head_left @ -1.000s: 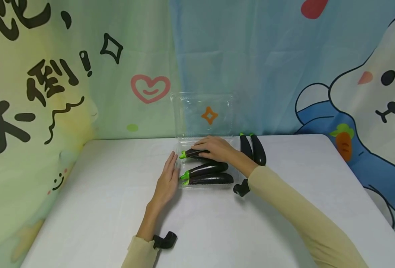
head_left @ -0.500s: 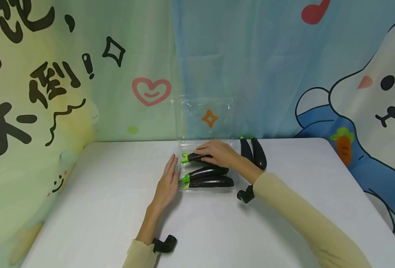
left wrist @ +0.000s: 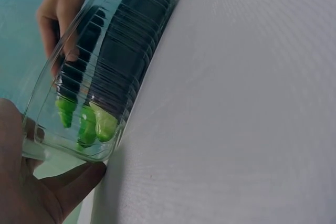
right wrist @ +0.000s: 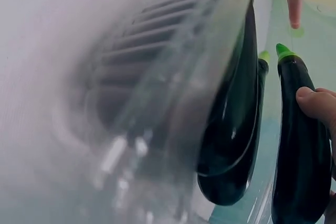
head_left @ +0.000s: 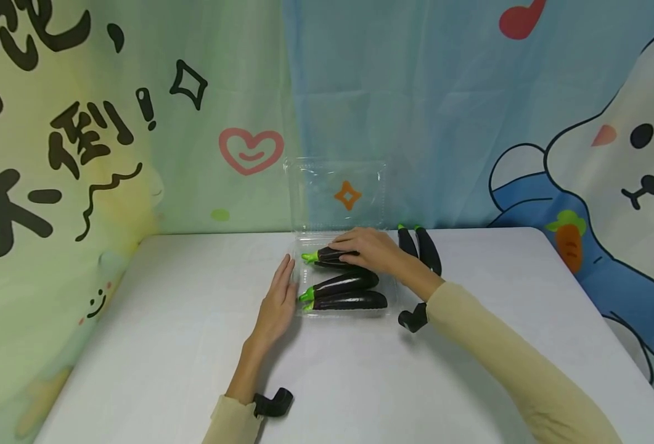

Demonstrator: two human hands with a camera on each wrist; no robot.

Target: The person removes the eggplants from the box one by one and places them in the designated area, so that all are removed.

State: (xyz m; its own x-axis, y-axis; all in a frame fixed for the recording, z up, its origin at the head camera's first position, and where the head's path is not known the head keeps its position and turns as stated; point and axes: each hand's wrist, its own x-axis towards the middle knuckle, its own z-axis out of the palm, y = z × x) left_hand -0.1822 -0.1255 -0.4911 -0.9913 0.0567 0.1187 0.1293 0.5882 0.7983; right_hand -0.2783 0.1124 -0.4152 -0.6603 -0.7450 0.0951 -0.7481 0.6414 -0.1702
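Observation:
My right hand holds a dark purple eggplant by its body, over the back part of a clear plastic clamshell box. In the right wrist view the thumb presses along this eggplant, whose green stem end points toward the left hand. Another dark eggplant shows partly beneath it. Two more eggplants lie side by side in the front of the box, the nearer eggplant along the front wall. My left hand rests against the box's left side with straight fingers.
The box's transparent lid stands raised at the back, before the printed curtain. Right of the box, two more eggplants lie on the white table, partly behind the right forearm. Each wrist wears a black camera mount.
My right hand and its eggplant have shifted slightly right and toward the back. The left hand stays against the box. Earlier, the whole head view tilted a little.

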